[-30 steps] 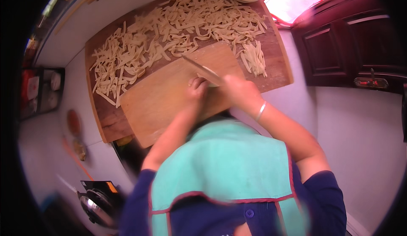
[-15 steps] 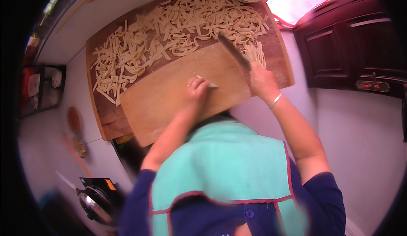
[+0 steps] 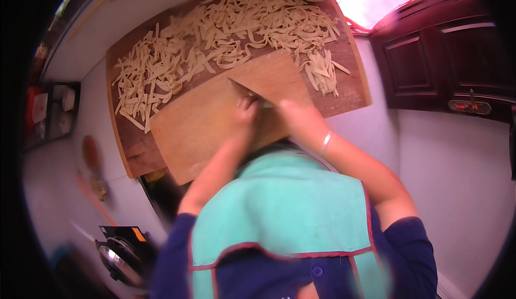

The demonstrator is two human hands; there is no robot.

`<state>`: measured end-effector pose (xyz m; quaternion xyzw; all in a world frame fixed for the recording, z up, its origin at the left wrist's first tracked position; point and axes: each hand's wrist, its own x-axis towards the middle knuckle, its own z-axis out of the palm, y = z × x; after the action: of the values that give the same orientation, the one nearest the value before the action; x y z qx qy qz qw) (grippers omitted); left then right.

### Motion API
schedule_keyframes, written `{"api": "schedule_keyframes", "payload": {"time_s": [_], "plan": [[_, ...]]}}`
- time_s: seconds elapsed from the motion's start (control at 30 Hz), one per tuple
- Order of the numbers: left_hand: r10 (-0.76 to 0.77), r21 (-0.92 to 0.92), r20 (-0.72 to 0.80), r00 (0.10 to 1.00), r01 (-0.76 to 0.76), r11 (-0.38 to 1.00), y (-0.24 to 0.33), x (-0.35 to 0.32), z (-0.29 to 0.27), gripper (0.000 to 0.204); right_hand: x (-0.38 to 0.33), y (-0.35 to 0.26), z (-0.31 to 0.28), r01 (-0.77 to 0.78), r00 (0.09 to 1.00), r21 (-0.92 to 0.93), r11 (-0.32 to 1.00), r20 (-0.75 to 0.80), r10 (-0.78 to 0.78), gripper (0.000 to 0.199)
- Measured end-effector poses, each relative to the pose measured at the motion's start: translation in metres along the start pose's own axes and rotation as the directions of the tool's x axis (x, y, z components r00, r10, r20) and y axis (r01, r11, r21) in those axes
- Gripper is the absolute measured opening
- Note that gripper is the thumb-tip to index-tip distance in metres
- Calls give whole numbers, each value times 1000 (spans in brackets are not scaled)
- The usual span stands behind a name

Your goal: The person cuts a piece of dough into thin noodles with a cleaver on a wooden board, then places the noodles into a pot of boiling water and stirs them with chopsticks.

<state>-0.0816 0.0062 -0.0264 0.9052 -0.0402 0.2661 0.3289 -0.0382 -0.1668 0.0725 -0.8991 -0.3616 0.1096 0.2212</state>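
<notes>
Hands together on our cutting board (image 3: 215, 132): right hand (image 3: 301, 119) clamped on knife (image 3: 244, 90), left hand (image 3: 246, 111) fingertips down beside blade. Cut dough strips (image 3: 215, 46) heaped just beyond hands: likely soft, light, tear-prone; scoop from underneath, don't pinch.

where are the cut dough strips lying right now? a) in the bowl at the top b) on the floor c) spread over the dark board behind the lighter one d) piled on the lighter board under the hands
c: the dough strips lie scattered across the dark wooden board, beyond the lighter cutting board, where the left hand and the right hand meet at the knife.
</notes>
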Motion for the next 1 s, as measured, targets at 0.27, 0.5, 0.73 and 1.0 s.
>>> {"api": "schedule_keyframes", "payload": {"time_s": [0.27,0.5,0.73,1.0], "plan": [[-1,-1,11,1000,1,1000,-8,-6,3,14,7,4,-10,-49,997,-107,993,47,54,11],[-8,-7,0,1000,8,1000,-3,-3,0,13,3,-3,4,-24,999,4,1000,-23,24,13],[-31,-16,11,999,31,999,-2,-2,0,12,14,-1,0,-33,999,-11,999,-32,32,11],[-30,9,32,999,30,1000,1,-1,-3,11,5,-3,6,-47,999,32,998,-10,47,10]]}}
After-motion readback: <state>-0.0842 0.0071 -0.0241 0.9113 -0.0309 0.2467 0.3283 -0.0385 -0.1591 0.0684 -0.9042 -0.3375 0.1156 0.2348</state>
